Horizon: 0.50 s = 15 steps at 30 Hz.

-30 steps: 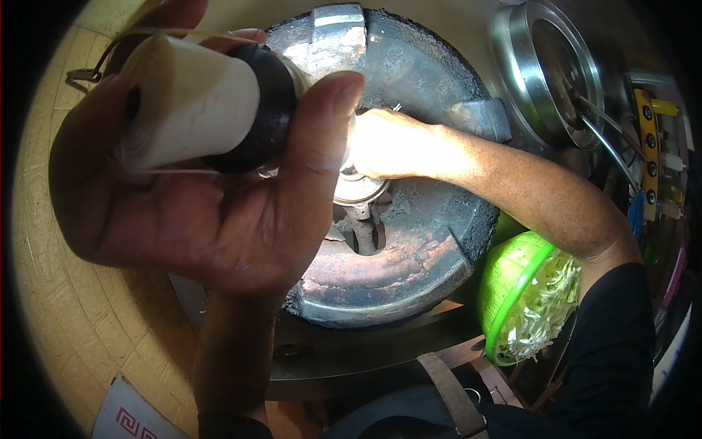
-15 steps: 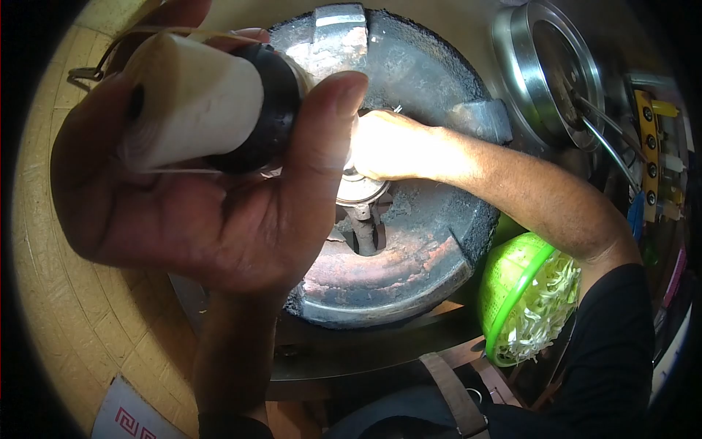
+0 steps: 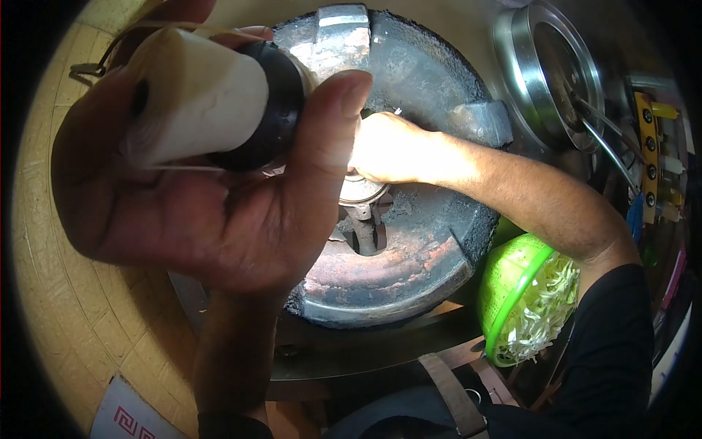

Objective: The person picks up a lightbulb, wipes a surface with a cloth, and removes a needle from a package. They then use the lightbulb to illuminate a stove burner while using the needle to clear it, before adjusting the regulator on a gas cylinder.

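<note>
My left hand (image 3: 197, 190) is raised close to the camera, its fingers wrapped round a flashlight (image 3: 208, 99) with a whitish body and a black ring. Light from it falls on my right hand (image 3: 384, 146), which reaches from the right to the middle of a round, sooty burner (image 3: 395, 285). The fingers of my right hand are bent down at the metal burner head (image 3: 362, 190). Glare and my left thumb hide their tips, and what they hold, if anything, cannot be made out.
A green basket (image 3: 504, 293) of shredded pale vegetable stands at the lower right. Behind it at the upper right is a steel pot (image 3: 519, 73) with utensils. Yellow valves (image 3: 665, 108) line the right edge. A tiled surface (image 3: 51, 256) lies at left.
The flashlight and my left hand have shifted very slightly to the right. My right hand stays at the burner's middle.
</note>
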Available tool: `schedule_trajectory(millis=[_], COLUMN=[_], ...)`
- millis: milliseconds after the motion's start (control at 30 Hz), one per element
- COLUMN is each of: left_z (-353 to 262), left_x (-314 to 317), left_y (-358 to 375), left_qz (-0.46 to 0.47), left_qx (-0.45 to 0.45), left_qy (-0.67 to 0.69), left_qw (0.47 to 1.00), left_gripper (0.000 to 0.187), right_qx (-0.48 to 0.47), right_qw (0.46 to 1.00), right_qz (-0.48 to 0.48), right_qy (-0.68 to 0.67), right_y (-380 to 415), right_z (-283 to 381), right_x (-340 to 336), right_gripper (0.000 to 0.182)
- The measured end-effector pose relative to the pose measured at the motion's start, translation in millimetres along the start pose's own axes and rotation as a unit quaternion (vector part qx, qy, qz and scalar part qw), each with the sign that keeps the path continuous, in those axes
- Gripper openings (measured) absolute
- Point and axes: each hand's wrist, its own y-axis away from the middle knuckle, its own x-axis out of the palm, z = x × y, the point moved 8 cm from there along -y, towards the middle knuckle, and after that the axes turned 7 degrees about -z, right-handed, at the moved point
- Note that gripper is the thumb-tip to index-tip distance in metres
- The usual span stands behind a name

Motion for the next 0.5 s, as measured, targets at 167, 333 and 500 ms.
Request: schedule_trajectory(millis=[167,333,500], left_z=[-2,-4,-4], left_x=[0,0,-7], left_y=[-1,-1,1], left_qz=[-0.011,-0.022,-0.062], left_qx=[-0.002,-0.032,-0.038], left_qy=[0.004,-0.011,0.026], left_qw=[1.000,0.999,0.997], left_gripper=[0.053,0.061,0.075], right_qx=[-0.013,0.016,0.002], right_qw=[0.999,0.992,0.974], right_qz=[-0.032,-0.071,-0.120], right_qy=[-0.015,-0.102,-0.193], right_y=[-1,0,-8], right_z=[-5,-15,-21], right_x=[8,13,18], right_gripper=[0.031,0.031,0.032])
